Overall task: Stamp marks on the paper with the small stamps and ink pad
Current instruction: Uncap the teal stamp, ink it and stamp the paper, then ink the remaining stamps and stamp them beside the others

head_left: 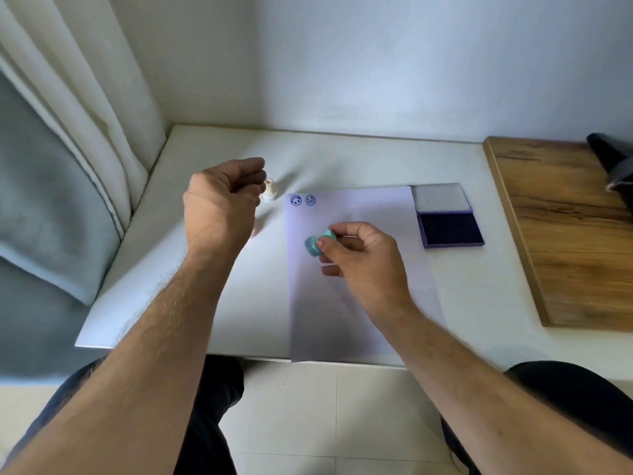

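A white sheet of paper (359, 296) lies on the white table (205, 269), with two blue round stamp marks (303, 200) at its top left corner. My right hand (363, 258) pinches a small teal stamp (318, 242) above the middle of the paper, the stamp tilted sideways. My left hand (222, 200) hovers left of the paper with curled fingers; whether it holds anything is hidden. A small cream stamp (269, 190) stands on the table just past its fingertips. The open ink pad (450, 228), purple with dark ink, lies at the paper's top right corner.
A wooden board (561, 234) lies on the right of the table with a dark object (609, 162) on its far end. A curtain (85, 114) and a grey-blue cloth (44, 200) hang at the left. The wall stands close behind the table.
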